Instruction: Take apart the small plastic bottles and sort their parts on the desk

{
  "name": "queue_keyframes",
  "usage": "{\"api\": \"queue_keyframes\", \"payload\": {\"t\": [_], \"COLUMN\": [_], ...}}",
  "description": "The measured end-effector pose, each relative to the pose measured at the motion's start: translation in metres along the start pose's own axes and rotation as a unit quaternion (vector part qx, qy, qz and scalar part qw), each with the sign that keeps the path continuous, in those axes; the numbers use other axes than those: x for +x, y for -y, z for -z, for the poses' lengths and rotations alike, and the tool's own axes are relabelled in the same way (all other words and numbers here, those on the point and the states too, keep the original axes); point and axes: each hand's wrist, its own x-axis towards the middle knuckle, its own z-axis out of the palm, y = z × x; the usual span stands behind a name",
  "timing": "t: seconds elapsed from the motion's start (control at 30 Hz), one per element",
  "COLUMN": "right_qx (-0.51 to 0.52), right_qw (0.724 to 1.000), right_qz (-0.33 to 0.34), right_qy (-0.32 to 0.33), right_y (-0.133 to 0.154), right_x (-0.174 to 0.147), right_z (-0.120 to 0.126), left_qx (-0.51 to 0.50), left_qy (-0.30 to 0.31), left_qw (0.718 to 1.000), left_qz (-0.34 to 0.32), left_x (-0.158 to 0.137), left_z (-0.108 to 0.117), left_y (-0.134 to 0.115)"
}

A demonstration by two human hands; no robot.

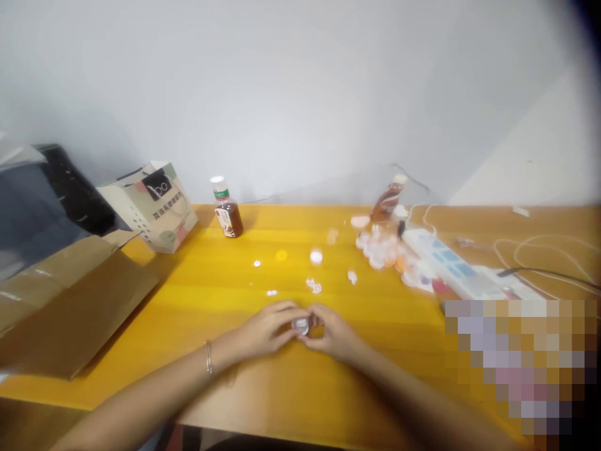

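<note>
My left hand [277, 326] and my right hand [330, 332] meet low over the wooden table, fingers closed round a small, round, clear-whitish object [301, 324]. Its kind is too blurred to make out, and the fingers cover part of its edge. A thin bracelet circles my left wrist. Just beyond the hands lie small white cut-out pieces [313, 286], with another white piece [352, 277] to the right. Farther off are a white round piece [316, 257], a yellow disc [281, 255] and a little white ring [256, 263].
A cardboard box [84, 300] and a paper bag [159, 207] stand at left. One drink bottle [227, 210] is upright near the wall; another bottle [387, 200] looks tilted. At right are a heap of small round pieces [385, 247], a power strip [453, 263] and loose cables [539, 244].
</note>
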Motion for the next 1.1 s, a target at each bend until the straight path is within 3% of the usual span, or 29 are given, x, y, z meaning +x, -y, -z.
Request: {"api": "queue_keyframes", "payload": {"t": [0.1, 0.23, 0.37, 0.5, 0.67, 0.77, 0.9, 0.97, 1.1], "right_qx": [0.007, 0.013, 0.024, 0.01, 0.013, 0.017, 0.018, 0.024, 0.036], "right_qw": [1.0, 1.0, 1.0, 1.0, 1.0, 0.999, 0.999, 0.999, 0.998], "right_qz": [-0.001, -0.003, -0.013, -0.014, -0.016, -0.027, -0.035, -0.035, -0.041], "right_qy": [0.001, -0.005, 0.0, 0.006, 0.012, 0.008, 0.005, 0.007, 0.008], "right_y": [0.0, 0.001, 0.002, 0.001, 0.0, 0.002, 0.003, 0.003, 0.002], "right_x": [0.0, 0.0, 0.0, 0.0, 0.0, -0.001, -0.001, -0.001, -0.002], "right_z": [0.0, 0.001, 0.001, 0.001, 0.0, 0.0, 0.0, 0.0, 0.0], "left_qx": [0.007, -0.005, 0.015, -0.022, -0.03, -0.034, -0.009, -0.005, -0.012], "left_qy": [-0.017, 0.039, 0.008, 0.05, 0.015, -0.051, -0.159, -0.172, -0.16], "left_qw": [1.0, 0.999, 1.0, 0.998, 0.999, 0.998, 0.987, 0.983, 0.984], "left_qz": [0.021, -0.018, 0.014, -0.026, -0.014, -0.017, 0.023, 0.06, 0.073], "left_x": [0.001, 0.004, 0.007, 0.009, 0.015, 0.042, 0.109, 0.144, 0.193], "left_z": [0.0, 0.003, 0.008, 0.011, 0.026, 0.041, 0.048, 0.043, 0.028], "left_y": [-0.002, -0.005, -0.005, -0.007, -0.012, 0.0, 0.047, 0.074, 0.113]}}
